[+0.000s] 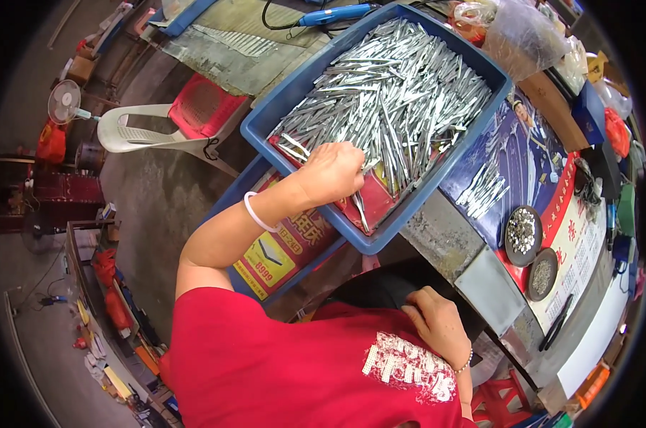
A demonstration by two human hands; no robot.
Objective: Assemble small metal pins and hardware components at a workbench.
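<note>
- The blue rectangular plastic tray [368,245] is set at the edge of the worn grey table [444,239] and is filled with slim, pointed, silver metal pieces [401,93], heaped thickly toward its far side and crossed at many angles.
- The left hand [333,172], worn with a pale bangle at the wrist, is held over the near left part of the tray, beside the heap. Its fingers are curled inward; whether they are clamped on a piece cannot be told, as the fingertips are partly hidden.
- Just below those fingers, one metal piece is seen over the red printed sheet [376,200] by which the tray's bottom is lined.
- The right hand [440,324], worn with a beaded bracelet, is rested at the red shirt [266,349] with fingers loosely bent; its underside is hidden, so whether anything is gripped cannot be told.
- To the right of the tray, a small loose group of similar silver pieces [483,189] is laid on a blue printed poster [508,153].
- Near that group, two round dark dishes [509,246] are placed side by side, each filled with small bits.
- A slender black tool [557,324] is laid nearer the person.
</note>
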